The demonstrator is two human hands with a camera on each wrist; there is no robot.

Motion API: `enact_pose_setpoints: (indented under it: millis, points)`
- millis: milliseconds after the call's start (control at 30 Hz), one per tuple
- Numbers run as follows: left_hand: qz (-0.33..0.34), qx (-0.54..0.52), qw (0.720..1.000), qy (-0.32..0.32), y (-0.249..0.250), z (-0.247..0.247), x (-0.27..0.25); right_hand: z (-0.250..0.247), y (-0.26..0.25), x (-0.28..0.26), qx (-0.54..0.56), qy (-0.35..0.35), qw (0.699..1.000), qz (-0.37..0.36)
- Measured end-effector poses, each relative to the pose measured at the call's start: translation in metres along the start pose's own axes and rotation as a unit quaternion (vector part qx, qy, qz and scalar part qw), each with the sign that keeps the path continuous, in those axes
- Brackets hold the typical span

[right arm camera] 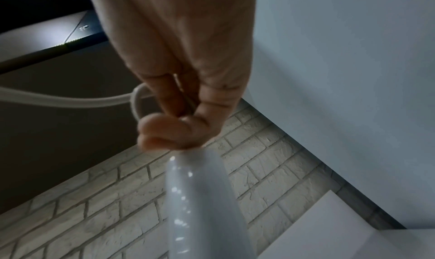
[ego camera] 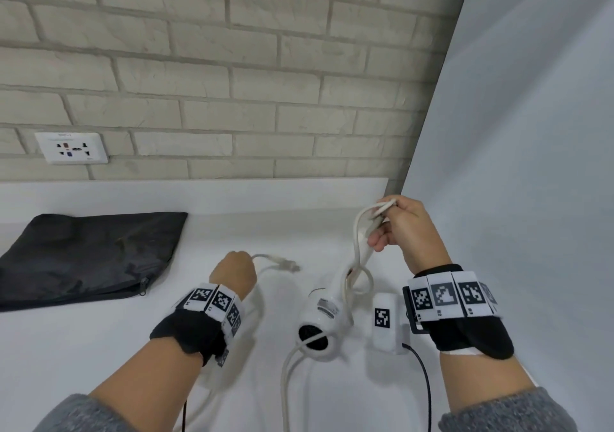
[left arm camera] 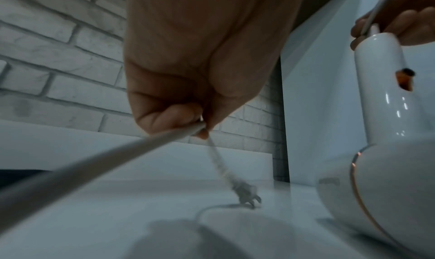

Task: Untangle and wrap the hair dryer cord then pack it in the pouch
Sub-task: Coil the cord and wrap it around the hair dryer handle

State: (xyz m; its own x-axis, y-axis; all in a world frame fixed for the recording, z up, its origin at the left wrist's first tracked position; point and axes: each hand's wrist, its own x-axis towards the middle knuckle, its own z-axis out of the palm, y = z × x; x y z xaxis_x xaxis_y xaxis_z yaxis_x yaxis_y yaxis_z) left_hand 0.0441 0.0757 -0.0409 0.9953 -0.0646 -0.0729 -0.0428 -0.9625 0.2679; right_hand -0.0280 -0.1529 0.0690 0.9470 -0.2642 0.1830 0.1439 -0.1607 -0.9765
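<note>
Hair dryer (ego camera: 320, 318) white, right of centre on the white counter (ego camera: 99, 348), dark air intake toward the viewer, handle raised up and to the right. Far left, on the brick wall: white socket plate (ego camera: 71, 148). Below it, flat on the counter near the left edge: black pouch (ego camera: 89, 257), zipper along its near side, well apart from the dryer. Left of centre: left hand (ego camera: 234, 273) clenched around the white cord (ego camera: 289, 365) a little behind the plug (ego camera: 285, 264); in the left wrist view, cord (left arm camera: 94, 162) pinched between thumb and curled fingers (left arm camera: 164, 114), plug (left arm camera: 247, 192) hanging blurred with prongs just above or touching the counter (left arm camera: 117, 216), which cannot be told. Centre: cord running from the near edge across the intake, looped around the handle, rising to the right hand. Just right of the dryer: small white device (ego camera: 384, 322) bearing a square black-and-white marker, black cable leaving its near end. Right: right hand (ego camera: 403, 229) raised above the counter, fingers curled around the handle tip together with a bunched loop of cord; in the right wrist view, fingertips (right arm camera: 164, 131) closed on the handle end of the dryer (right arm camera: 200, 198), cord (right arm camera: 70, 100) curving off to the left. Both wrists: black bands with marker tags. Far right: plain pale wall panel (ego camera: 515, 132).
</note>
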Motion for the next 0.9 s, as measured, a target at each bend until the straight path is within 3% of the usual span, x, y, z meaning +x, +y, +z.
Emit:
enact_pose_setpoints:
  millis: [133, 200, 233, 267, 333, 400, 467, 567, 700, 833, 900]
  points:
    - [0.029, 0.041, 0.997, -0.056, -0.005, -0.001, -0.009, 0.004, -0.006, 0.006, -0.015, 0.044, 0.999, -0.012]
    - [0.064, -0.025, 0.996, -0.05, 0.003, -0.01, -0.017, 0.007, -0.006, 0.006, -0.042, 0.032, 0.999, -0.015]
    - [0.087, -0.108, 0.989, -0.054, 0.011, -0.015, -0.023, 0.008, -0.006, 0.005, -0.057, 0.027, 0.998, -0.017]
    - [0.114, -0.224, 0.965, -0.07, 0.02, -0.023, -0.03, 0.009, -0.004, 0.004, -0.066, 0.026, 0.997, -0.019]
    - [0.179, -0.408, 0.888, -0.115, 0.041, -0.04, -0.05, 0.011, -0.003, 0.005, -0.071, 0.035, 0.997, -0.021]
    - [0.253, -0.429, 0.853, -0.159, 0.057, -0.047, -0.062, 0.011, -0.003, 0.006, -0.064, 0.044, 0.997, -0.022]
    - [0.296, -0.4, 0.848, -0.181, 0.068, -0.047, -0.069, 0.01, -0.003, 0.006, -0.062, 0.03, 0.997, -0.024]
    - [0.262, -0.426, 0.848, -0.174, 0.074, -0.05, -0.069, 0.008, 0.0, 0.005, -0.089, -0.009, 0.995, -0.043]
    - [0.176, -0.549, 0.788, -0.215, 0.075, -0.06, -0.068, 0.008, 0.006, 0.004, -0.12, -0.009, 0.99, -0.078]
    - [0.166, -0.416, 0.859, -0.247, 0.08, -0.046, -0.068, 0.009, 0.009, 0.004, -0.088, -0.006, 0.992, -0.086]
    - [0.157, -0.421, 0.846, -0.286, 0.084, -0.036, -0.068, 0.009, 0.01, 0.003, -0.081, -0.004, 0.993, -0.088]
